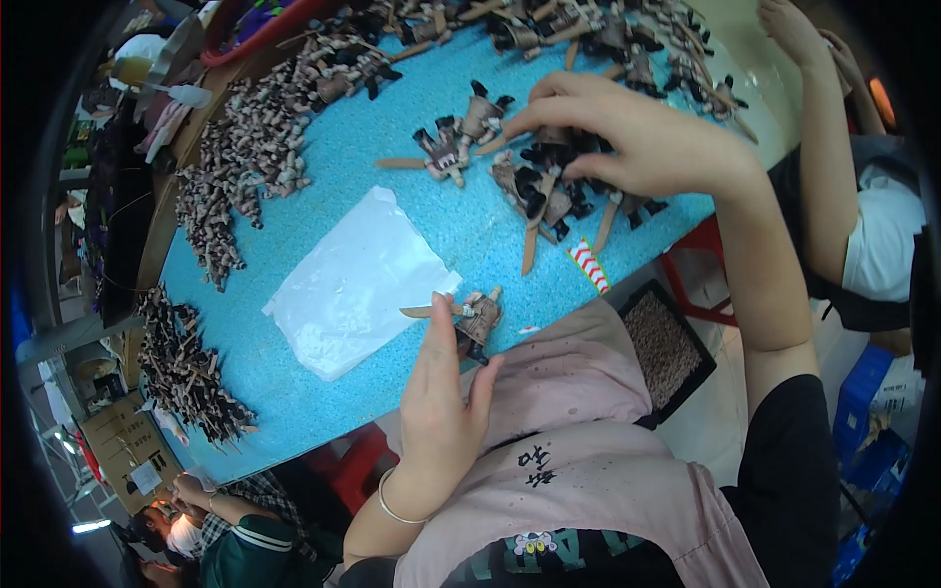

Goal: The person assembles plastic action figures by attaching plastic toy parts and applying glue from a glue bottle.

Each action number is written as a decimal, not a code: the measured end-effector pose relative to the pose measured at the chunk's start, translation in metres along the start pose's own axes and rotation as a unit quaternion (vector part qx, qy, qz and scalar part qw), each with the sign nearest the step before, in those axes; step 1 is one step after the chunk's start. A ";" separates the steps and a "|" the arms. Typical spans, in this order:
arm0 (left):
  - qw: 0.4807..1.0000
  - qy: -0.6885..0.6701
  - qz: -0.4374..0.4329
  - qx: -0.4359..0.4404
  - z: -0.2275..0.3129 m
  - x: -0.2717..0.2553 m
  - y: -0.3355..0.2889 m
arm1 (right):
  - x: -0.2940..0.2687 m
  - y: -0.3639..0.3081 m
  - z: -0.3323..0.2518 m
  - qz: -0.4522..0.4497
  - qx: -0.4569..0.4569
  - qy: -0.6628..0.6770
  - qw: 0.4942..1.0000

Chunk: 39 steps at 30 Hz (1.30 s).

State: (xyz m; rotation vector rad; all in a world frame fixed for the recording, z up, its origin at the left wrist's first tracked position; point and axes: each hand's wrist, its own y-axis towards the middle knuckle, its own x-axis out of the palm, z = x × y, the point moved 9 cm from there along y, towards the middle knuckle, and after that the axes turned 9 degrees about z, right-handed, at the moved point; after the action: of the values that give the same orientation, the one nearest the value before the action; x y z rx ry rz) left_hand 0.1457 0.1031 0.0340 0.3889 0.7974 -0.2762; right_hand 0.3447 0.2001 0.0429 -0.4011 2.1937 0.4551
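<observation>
My left hand (441,392) is at the near edge of the blue table. A small toy figurine (480,318), with a brown body, dark boots and a tan sword-like blade, is between its thumb and straight fingers. The blade sticks out to the left past my fingertips. My right hand (627,132) arches over a loose group of similar figurines (549,186), thumb and index finger spread apart. Its index fingertip is close to a figurine with a tan blade (480,118). Another figurine (446,152) lies just left of that one.
A white plastic sheet (358,284) lies mid-table on the blue surface (245,323). Heaps of small parts (245,147) and dark pieces (191,372) line the left side; more figurines (627,39) lie at the back. A red-and-white striped strip (588,267) is near the edge. Other people sit at both sides.
</observation>
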 end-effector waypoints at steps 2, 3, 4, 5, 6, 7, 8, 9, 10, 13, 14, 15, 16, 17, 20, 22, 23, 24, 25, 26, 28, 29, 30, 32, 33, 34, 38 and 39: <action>0.999 0.033 0.021 0.019 0.002 0.003 0.007 | -0.006 0.000 0.000 0.034 0.006 0.018 0.999; 0.999 0.025 0.032 0.023 0.004 0.004 0.011 | -0.012 -0.004 0.004 0.069 0.023 0.044 0.996; 0.997 0.059 0.021 0.036 0.009 0.008 0.015 | -0.019 -0.008 0.003 0.123 -0.004 0.039 0.992; 0.994 0.093 0.009 0.048 0.012 0.012 0.019 | -0.025 -0.013 0.004 0.153 0.015 0.090 0.984; 0.995 0.088 0.021 0.049 0.013 0.011 0.021 | -0.026 -0.018 0.004 0.166 0.051 0.142 0.975; 0.995 0.082 0.009 0.052 0.014 0.011 0.019 | -0.023 -0.023 0.001 0.177 0.089 0.195 0.961; 0.996 0.076 -0.003 0.055 0.013 0.013 0.018 | -0.020 -0.026 -0.009 0.196 0.080 0.275 0.938; 0.996 0.072 0.003 0.054 0.014 0.009 0.019 | -0.010 -0.029 -0.017 0.217 0.064 0.392 0.892; 0.995 0.073 0.005 0.064 0.018 0.003 0.021 | -0.003 -0.031 -0.032 0.231 0.063 0.437 0.867; 0.995 0.006 0.043 0.093 0.023 -0.022 0.025 | 0.020 -0.036 -0.076 0.213 0.047 0.537 0.815; 0.988 -0.060 0.080 0.119 0.028 -0.035 0.026 | 0.028 -0.037 -0.086 0.213 0.065 0.538 0.813; 0.990 -0.055 0.084 0.104 0.025 -0.040 0.027 | 0.037 -0.036 -0.096 0.198 0.067 0.545 0.812; 0.981 -0.154 0.068 0.093 0.025 -0.044 0.030 | 0.040 -0.038 -0.103 0.213 0.077 0.519 0.824; 0.963 -0.251 0.053 0.082 0.026 -0.047 0.031 | 0.041 -0.040 -0.107 0.227 0.086 0.491 0.836; 0.966 -0.242 0.073 0.062 0.019 -0.056 0.024 | 0.049 -0.033 -0.128 0.224 0.077 0.445 0.864; 0.967 -0.233 0.085 0.059 0.014 -0.060 0.016 | 0.052 -0.030 -0.141 0.198 0.049 0.405 0.891; 0.962 -0.251 0.095 0.045 0.009 -0.061 0.011 | 0.054 -0.028 -0.146 0.195 0.052 0.407 0.891; 0.957 -0.268 0.107 0.032 0.004 -0.064 0.007 | 0.057 -0.026 -0.152 0.179 0.058 0.384 0.904; 0.957 -0.267 0.109 0.029 0.001 -0.066 0.005 | 0.062 -0.025 -0.157 0.162 0.063 0.361 0.916; 0.956 -0.271 0.110 0.023 -0.001 -0.067 0.003 | 0.068 -0.025 -0.160 0.145 0.076 0.354 0.921; 0.955 -0.275 0.113 0.016 -0.007 -0.070 0.001 | 0.075 -0.027 -0.163 0.152 0.079 0.365 0.915; 0.957 -0.265 0.113 0.031 -0.006 -0.072 0.000 | 0.077 -0.028 -0.162 0.162 0.083 0.375 0.909; 0.959 -0.256 0.113 0.046 -0.005 -0.074 -0.002 | 0.080 -0.028 -0.163 0.160 0.084 0.375 0.909; 0.959 -0.259 0.109 0.032 -0.006 -0.077 -0.005 | 0.080 -0.029 -0.165 0.177 0.077 0.400 0.896; 0.959 -0.263 0.104 0.020 -0.007 -0.077 -0.005 | 0.082 -0.029 -0.165 0.177 0.078 0.399 0.897; 0.959 -0.265 0.103 0.020 -0.009 -0.077 -0.006 | 0.082 -0.029 -0.166 0.177 0.078 0.396 0.898; 0.959 -0.263 0.099 0.029 -0.008 -0.077 -0.006 | 0.085 -0.031 -0.165 0.172 0.095 0.426 0.883; 0.960 -0.262 0.098 0.025 -0.008 -0.077 -0.006 | 0.084 -0.032 -0.165 0.173 0.095 0.426 0.883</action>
State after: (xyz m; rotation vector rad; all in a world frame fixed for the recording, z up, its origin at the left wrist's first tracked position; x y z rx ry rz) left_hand 0.0865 0.1084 0.0845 0.4146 0.2280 -0.2007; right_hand 0.1969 0.0867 0.0668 -0.0875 3.1663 0.2588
